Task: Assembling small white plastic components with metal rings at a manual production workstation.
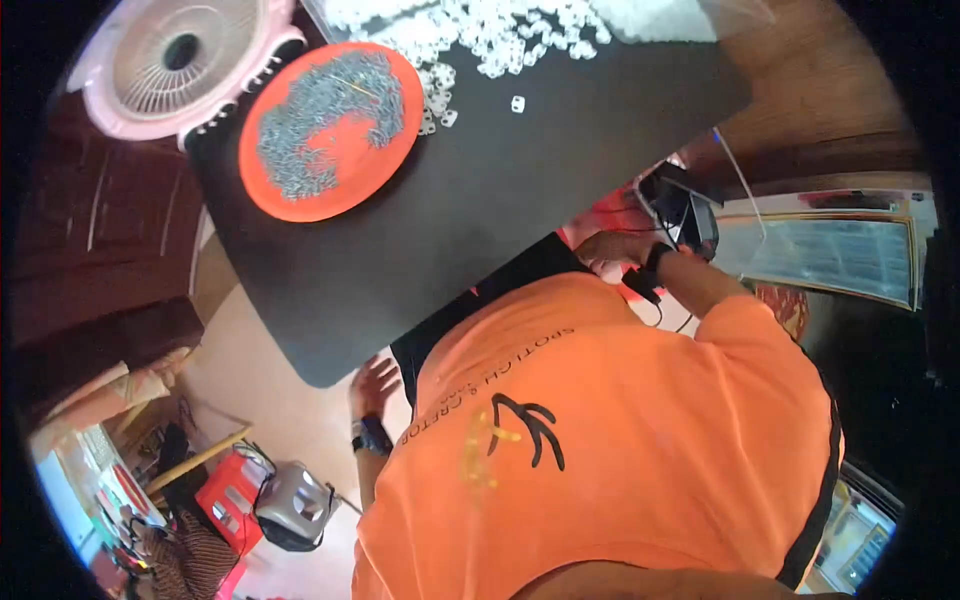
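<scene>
Far left, pink fan [185, 55] at the table's corner, likely put there to keep the middle clear. Next, orange plate [355, 193] near the left end of the dark table [480, 190], holding a heap of small grey metal pins [285, 135]; raised rim probably keeps them from rolling off, and the bare patch in the heap lets single pins show. Left hand [372, 388] is below the near edge, off the tabletop, fingers spread and apart, nothing seen in it; looks relaxed rather than placed to grip. White clips [495, 45] lie in a loose spread along the far side, some against the plate's right rim, presumably kept close to the pins. One single clip [517, 103] sits apart on bare tabletop, maybe just strayed. Right hand [608, 248] is low by the near edge, close to a dark boxy device [643, 284]; fingers blurred and partly hidden, cannot tell whether it grips anything. Clear plastic bag [660, 20] at far right of the clips, probably set back to leave room.
</scene>
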`<control>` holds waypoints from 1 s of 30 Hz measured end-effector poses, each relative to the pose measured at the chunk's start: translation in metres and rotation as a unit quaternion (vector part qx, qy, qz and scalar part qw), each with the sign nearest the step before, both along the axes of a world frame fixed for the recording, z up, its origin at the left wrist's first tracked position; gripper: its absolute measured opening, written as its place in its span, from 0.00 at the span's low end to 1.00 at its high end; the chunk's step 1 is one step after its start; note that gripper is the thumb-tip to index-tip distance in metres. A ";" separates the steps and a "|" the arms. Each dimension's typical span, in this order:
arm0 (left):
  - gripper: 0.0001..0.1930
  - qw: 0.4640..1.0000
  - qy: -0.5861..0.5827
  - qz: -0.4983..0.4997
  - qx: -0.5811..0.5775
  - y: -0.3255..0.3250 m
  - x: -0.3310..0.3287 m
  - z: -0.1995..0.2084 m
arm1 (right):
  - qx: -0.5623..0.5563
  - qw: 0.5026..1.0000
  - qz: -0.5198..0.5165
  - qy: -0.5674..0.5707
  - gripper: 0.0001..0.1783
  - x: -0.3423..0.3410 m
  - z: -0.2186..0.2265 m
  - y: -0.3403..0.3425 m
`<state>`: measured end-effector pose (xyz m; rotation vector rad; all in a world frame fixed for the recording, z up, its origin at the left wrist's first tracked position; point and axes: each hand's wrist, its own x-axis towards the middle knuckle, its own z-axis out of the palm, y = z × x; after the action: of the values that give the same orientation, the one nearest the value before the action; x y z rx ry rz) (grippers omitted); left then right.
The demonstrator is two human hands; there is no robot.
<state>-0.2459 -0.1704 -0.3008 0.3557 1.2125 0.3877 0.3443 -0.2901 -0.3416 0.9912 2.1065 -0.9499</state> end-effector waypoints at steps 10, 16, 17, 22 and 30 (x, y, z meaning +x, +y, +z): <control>0.25 0.897 -0.142 0.014 0.417 -0.032 0.027 0.195 | 0.020 0.639 -0.703 0.310 0.14 -0.042 0.141 0.013; 0.26 0.806 -0.047 -0.101 0.581 -0.017 0.098 0.301 | 0.116 0.722 -0.557 0.394 0.11 -0.069 0.238 0.020; 0.25 0.783 -0.031 -0.117 0.610 -0.014 0.113 0.318 | 0.142 0.770 -0.459 0.420 0.14 -0.076 0.258 0.028; 0.22 0.659 -0.017 -0.216 0.720 -0.001 0.215 0.403 | 0.282 0.823 -0.093 0.485 0.39 -0.150 0.282 0.064; 0.15 0.533 0.030 -0.177 0.827 -0.038 0.315 0.512 | 0.069 0.924 -0.043 0.374 0.19 -0.189 0.253 0.079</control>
<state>0.0687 -0.2080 0.2109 2.2457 0.3865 1.1083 0.1556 -0.2112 -0.0887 0.8708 2.8004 -1.4013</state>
